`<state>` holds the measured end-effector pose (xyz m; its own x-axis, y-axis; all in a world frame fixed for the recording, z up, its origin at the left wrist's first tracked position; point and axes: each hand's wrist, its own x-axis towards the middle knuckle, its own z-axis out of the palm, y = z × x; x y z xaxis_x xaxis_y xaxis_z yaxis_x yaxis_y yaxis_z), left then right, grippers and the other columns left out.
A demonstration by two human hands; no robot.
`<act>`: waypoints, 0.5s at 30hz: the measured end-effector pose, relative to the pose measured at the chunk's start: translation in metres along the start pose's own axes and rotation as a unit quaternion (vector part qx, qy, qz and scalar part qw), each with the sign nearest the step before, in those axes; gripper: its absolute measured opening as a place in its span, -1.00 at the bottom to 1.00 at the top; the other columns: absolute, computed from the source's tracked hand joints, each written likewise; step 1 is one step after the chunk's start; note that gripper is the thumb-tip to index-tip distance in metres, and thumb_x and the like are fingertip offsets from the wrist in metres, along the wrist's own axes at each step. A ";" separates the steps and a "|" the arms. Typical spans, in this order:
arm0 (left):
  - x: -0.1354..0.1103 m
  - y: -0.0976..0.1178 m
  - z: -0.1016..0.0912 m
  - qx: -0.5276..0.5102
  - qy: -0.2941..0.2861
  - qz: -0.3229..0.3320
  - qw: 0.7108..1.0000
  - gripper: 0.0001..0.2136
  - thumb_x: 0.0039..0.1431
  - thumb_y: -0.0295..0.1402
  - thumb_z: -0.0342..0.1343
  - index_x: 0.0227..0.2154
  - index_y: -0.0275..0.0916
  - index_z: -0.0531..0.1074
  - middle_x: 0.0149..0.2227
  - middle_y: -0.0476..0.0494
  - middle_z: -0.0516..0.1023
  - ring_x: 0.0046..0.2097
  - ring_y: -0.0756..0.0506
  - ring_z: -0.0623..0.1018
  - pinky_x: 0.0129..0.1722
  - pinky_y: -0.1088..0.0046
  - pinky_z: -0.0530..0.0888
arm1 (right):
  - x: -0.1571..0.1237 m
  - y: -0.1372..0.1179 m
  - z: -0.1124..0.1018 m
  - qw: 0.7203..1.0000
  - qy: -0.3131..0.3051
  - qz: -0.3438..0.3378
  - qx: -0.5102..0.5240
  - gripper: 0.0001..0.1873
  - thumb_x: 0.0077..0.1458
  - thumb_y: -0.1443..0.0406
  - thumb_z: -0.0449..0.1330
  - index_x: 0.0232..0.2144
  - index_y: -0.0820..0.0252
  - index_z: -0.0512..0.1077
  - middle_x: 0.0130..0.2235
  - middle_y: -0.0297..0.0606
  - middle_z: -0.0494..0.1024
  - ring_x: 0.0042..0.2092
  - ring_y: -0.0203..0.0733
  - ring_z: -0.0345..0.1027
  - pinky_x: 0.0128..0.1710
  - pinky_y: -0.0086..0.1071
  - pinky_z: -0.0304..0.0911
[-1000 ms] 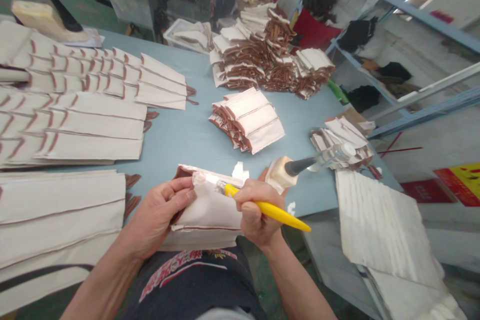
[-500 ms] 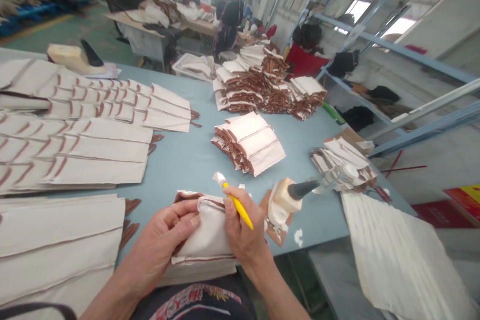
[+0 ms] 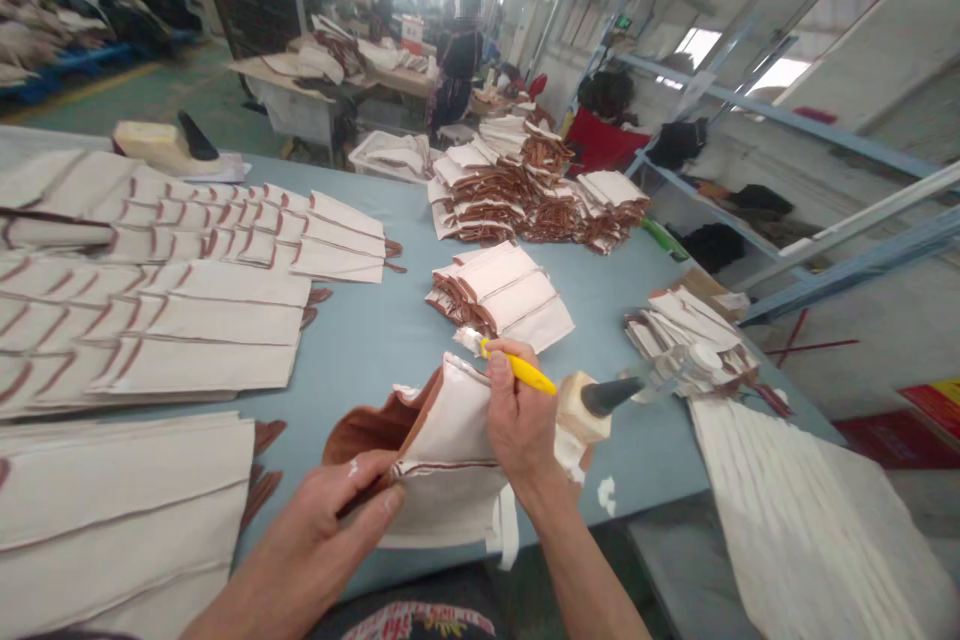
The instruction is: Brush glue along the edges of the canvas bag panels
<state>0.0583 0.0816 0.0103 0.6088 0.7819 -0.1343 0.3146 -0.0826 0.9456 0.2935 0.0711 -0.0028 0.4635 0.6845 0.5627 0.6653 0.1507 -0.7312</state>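
Note:
A cream fabric piece with brown lining [image 3: 448,420] stands partly opened at the table's near edge. My left hand [image 3: 339,512] pinches its left side between thumb and fingers. In my right hand [image 3: 529,425] is a yellow-handled brush [image 3: 534,375], its bristles coated white and pointing left, above the fabric's upper edge. The right hand's lower fingers lie against or just over the fabric; whether they also grip it is hidden. Just right of that hand sits a cream container with a dark spout [image 3: 583,410], its lower part smeared white.
A small stack of cream and brown pieces [image 3: 517,295] lies ahead, with larger piles [image 3: 495,180] behind. Overlapping rows of cream pieces [image 3: 202,320] cover the left side. To the right are another stack [image 3: 690,330] and hanging cream cloth [image 3: 810,520]. A person [image 3: 456,70] stands farther back.
The fabric has opened up, showing more brown lining, and its top edge has risen. My right hand and the brush moved right and slightly up. My left hand shifted lower along the fabric.

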 end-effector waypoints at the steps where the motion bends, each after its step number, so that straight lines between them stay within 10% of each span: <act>1: 0.001 0.000 0.001 0.006 -0.010 0.015 1.000 -0.69 0.45 -0.13 0.11 -0.14 -0.09 0.76 -0.25 -0.06 0.76 -0.22 -0.16 0.69 -0.17 0.49 0.58 | -0.001 0.003 0.003 1.000 -0.005 0.003 -0.004 -0.63 0.56 0.11 0.05 -0.09 0.17 0.59 -0.19 -0.20 0.72 -0.22 -0.14 0.61 -0.17 -0.30 0.46; 15: 0.007 0.008 -0.004 0.079 0.065 0.120 0.988 -0.75 0.33 -0.36 0.07 -0.46 -0.15 0.55 -0.47 0.02 0.59 -0.41 -0.04 0.59 -0.37 0.57 0.45 | -0.027 -0.036 -0.037 0.939 -0.006 0.154 0.309 -0.54 0.46 -0.03 0.27 -0.38 0.13 0.54 -0.62 -0.52 0.30 -0.64 -0.40 0.10 -0.63 -0.53 0.03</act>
<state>0.0622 0.0882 0.0182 0.5845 0.7999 0.1360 0.2887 -0.3616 0.8865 0.2788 0.0205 0.0221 0.5691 0.7708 0.2864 0.0334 0.3263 -0.9447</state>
